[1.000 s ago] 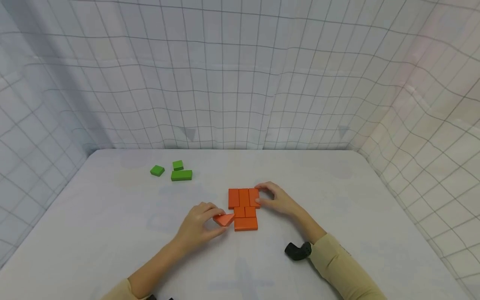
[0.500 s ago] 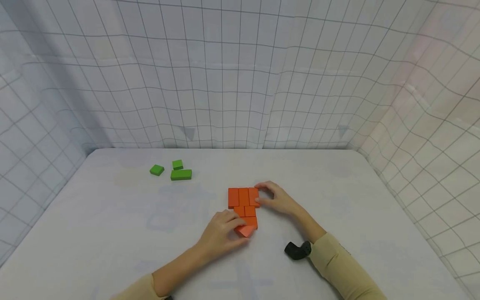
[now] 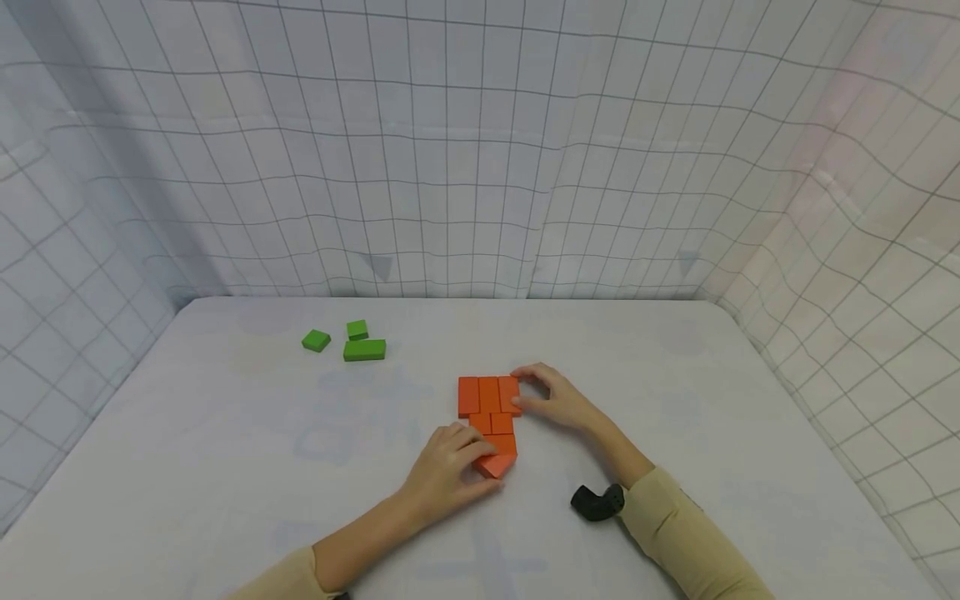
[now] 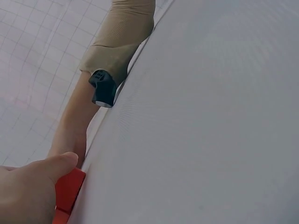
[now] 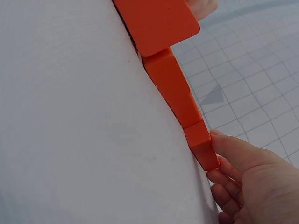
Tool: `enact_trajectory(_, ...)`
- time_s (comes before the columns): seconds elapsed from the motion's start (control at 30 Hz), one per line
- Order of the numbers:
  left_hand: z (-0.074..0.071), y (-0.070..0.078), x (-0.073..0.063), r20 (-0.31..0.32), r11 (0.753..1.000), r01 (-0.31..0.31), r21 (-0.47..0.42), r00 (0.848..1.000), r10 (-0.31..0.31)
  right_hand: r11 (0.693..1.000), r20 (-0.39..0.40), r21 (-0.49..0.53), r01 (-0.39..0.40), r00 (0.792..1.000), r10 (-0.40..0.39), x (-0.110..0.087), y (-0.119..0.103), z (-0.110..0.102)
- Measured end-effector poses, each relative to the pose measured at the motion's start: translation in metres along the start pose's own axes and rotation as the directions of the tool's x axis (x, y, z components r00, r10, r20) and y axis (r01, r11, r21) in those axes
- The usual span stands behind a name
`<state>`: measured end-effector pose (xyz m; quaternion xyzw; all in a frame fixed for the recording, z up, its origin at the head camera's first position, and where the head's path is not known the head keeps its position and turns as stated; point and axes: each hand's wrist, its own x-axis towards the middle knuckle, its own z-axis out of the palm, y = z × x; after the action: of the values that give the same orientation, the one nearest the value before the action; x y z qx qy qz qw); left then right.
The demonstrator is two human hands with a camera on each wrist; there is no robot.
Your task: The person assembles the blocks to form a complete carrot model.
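hiding the lower left of the wide orange block [image 3: 504, 443] and part of the pointed orange block [image 3: 497, 466] behind the fingers of the left grip [image 3: 446, 471], leaving contact between those two blocks hard to make out. cutting off the left grip at the edge of the left wrist view, showing only some orange-red beside the thumb. losing most of the left sleeve [image 3: 288, 577] past the bottom of the head view, and cropping the orange blocks in the right wrist view. pinching the pointed orange block with the left grip, at the near end of the orange group on the white counter [image 3: 225, 467]. looking smooth and bright there, paler on the near face, and tapering toward the person. holding the right far block [image 3: 510, 395] with curved thumb and finger of the right grip [image 3: 553, 397]. counting seven orange blocks: three in the far row, two small middle blocks [image 3: 480, 423], one wide, one pointed. counting three green ones, well apart on the far left: two small green blocks [image 3: 316, 340], one long green block [image 3: 364, 350]. spotting one black device [image 3: 597, 502] beside the right sleeve [image 3: 675, 525].
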<state>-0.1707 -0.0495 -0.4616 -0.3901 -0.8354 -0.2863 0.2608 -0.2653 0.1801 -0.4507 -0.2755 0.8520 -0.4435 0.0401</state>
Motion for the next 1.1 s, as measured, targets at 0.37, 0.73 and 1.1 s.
enact_trajectory(0.37, 0.001, 0.000, -0.001, 0.002, 1.000, 0.012, 0.000, 1.000, -0.012, 1.000, -0.011, -0.014, -0.001, 1.000, 0.001, -0.002, -0.012, 0.000)
enact_trajectory(0.73, 0.000, 0.001, -0.001, 0.017, 0.999, 0.054, 0.003, 0.998, -0.054, 0.999, 0.018, 0.013, -0.030, 0.999, 0.029, -0.007, -0.041, -0.007)
enact_trajectory(1.1, 0.000, -0.002, -0.002, 0.016, 0.998, 0.055, -0.008, 0.998, -0.055, 1.000, 0.020, 0.010, -0.025, 0.999, 0.025, -0.007, -0.040, -0.007)
